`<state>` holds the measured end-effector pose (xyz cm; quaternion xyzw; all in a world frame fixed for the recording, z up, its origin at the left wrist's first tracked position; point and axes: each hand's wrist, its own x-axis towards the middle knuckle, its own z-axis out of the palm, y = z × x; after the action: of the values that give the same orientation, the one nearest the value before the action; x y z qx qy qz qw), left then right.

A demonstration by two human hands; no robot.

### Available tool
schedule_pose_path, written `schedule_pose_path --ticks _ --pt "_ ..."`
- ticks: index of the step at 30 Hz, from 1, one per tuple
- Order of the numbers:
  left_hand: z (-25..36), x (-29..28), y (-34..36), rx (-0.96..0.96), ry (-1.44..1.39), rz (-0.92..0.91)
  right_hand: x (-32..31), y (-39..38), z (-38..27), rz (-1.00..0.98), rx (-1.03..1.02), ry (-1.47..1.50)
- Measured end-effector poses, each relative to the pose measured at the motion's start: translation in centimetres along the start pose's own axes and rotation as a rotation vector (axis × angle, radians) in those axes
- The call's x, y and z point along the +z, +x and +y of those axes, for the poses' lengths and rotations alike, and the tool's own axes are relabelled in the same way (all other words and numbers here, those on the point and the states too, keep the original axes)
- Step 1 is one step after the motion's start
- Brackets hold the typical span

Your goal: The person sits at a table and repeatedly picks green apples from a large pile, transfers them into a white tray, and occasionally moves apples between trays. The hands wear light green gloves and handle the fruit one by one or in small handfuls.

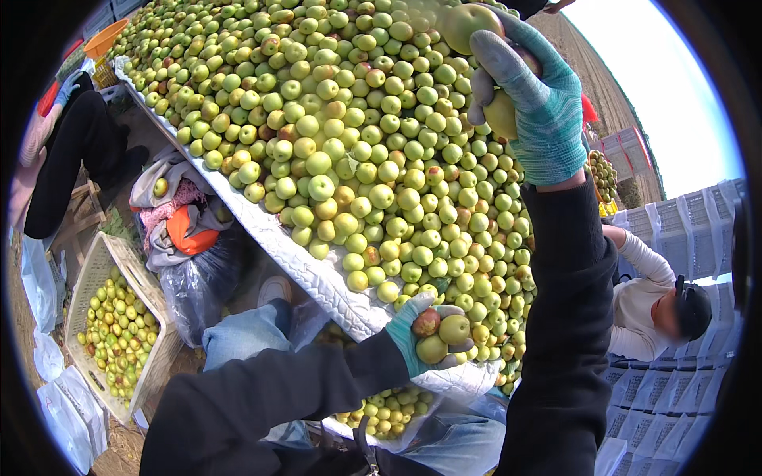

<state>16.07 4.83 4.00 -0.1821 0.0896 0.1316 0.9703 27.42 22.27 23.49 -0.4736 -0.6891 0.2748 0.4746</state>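
A big heap of green jujubes, some with brown-red patches, fills a white quilted cloth. At the near edge of the heap, my left hand in a teal-and-grey glove is closed around several jujubes, one of them reddish brown. My right hand, gloved the same way, is raised above the heap's far right part. Its fingers curl around jujubes, and one large-looking jujube shows at the fingertips. Between my knees stands a container of jujubes, partly hidden by my left arm.
On the left is a pale plastic crate of yellower jujubes, beside bundled clothes and a plastic bag. One person in dark trousers sits at far left. Another in a black cap is at right, near stacked crates.
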Motion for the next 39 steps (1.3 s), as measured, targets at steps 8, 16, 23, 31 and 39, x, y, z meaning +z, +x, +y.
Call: schedule_pose_path --ticks 8,16,23,31,39 --pt "0.4 -0.1 0.1 -0.033 -0.004 -0.007 -3.1 8.0 0.1 0.035 0.1 -0.702" --pt "0.7 1.2 0.7 0.039 0.04 0.057 -11.7 3.1 26.9 -0.058 0.916 -1.423" --pt "0.7 1.7 0.9 0.045 0.069 0.106 -8.8 3.3 25.3 -0.189 0.863 -1.531" --pt "1.1 1.3 -0.4 -0.06 -0.153 -0.223 -5.6 -2.0 15.9 0.521 0.331 -0.367" --pt "0.8 0.3 0.7 0.111 0.108 0.083 14.5 -0.4 -6.0 -0.262 -0.499 0.102"
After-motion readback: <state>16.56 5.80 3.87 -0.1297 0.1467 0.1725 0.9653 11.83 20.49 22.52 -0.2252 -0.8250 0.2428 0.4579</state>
